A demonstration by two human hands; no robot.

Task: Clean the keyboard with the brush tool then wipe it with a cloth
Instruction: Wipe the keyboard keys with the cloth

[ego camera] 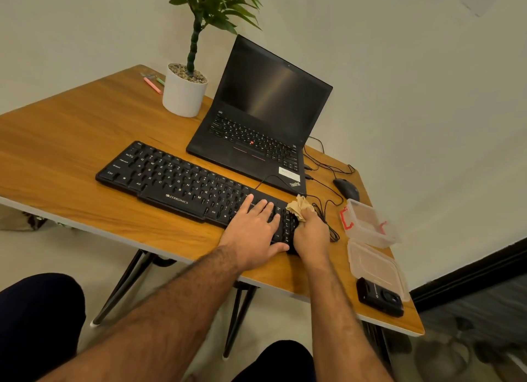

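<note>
A black keyboard (176,179) lies across the wooden table (71,142), in front of a laptop. My left hand (253,230) rests flat on the keys near the keyboard's right end, fingers straight and spread. My right hand (310,233) grips a crumpled tan cloth (299,206) and presses it on the far right end of the keyboard. The cloth sticks out beyond my fingers. No brush tool shows in view.
An open black laptop (265,125) stands behind the keyboard, with a white potted plant (184,96) to its left. A mouse (346,189) and cables lie at right. A clear plastic box (368,219), its lid (376,265) and a small black device (379,297) sit near the right edge.
</note>
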